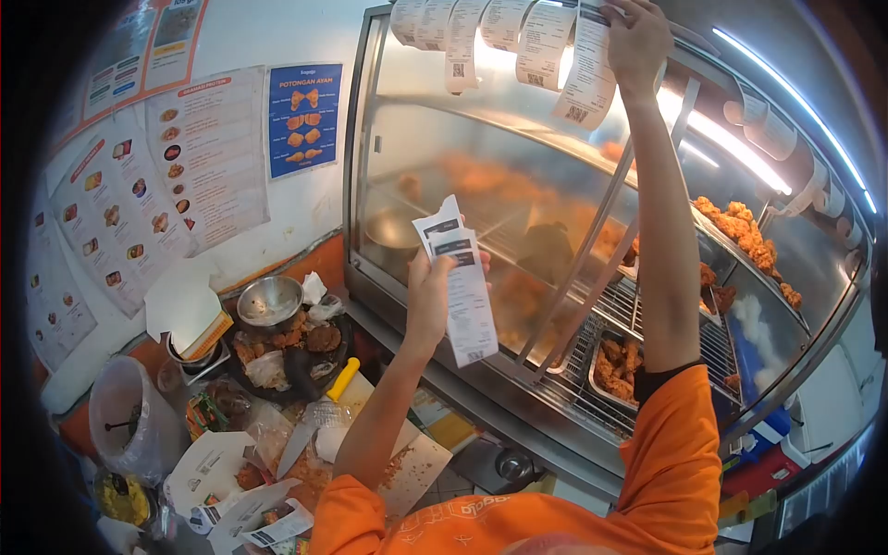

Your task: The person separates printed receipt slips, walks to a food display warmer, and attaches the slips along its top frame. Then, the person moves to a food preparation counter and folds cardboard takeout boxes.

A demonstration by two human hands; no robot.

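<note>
My left hand (pixel 428 296) is closed around a pair of printed paper receipts (pixel 472 310), held in front of the glass of a display cabinet (pixel 421 148). Up at the cabinet's top edge, my right hand (pixel 640 44) pinches the upper end of a long receipt (pixel 586 79). Its fingertips are partly cut off by the frame's edge. Several other receipts (pixel 544 46) hang in a row to the left of that hand. Behind the glass, fried chicken (pixel 618 368) lies in a metal tray, with more pieces (pixel 740 231) on the upper shelf at right.
Lower left, a knife with a yellow handle (pixel 343 379) rests by a crumb-covered cutting board (pixel 421 462). Around it are a black mortar-like dish with a metal bowl (pixel 270 302), a plastic tub (pixel 139 421) and open paper food boxes (pixel 208 467). Posters (pixel 305 120) cover the wall.
</note>
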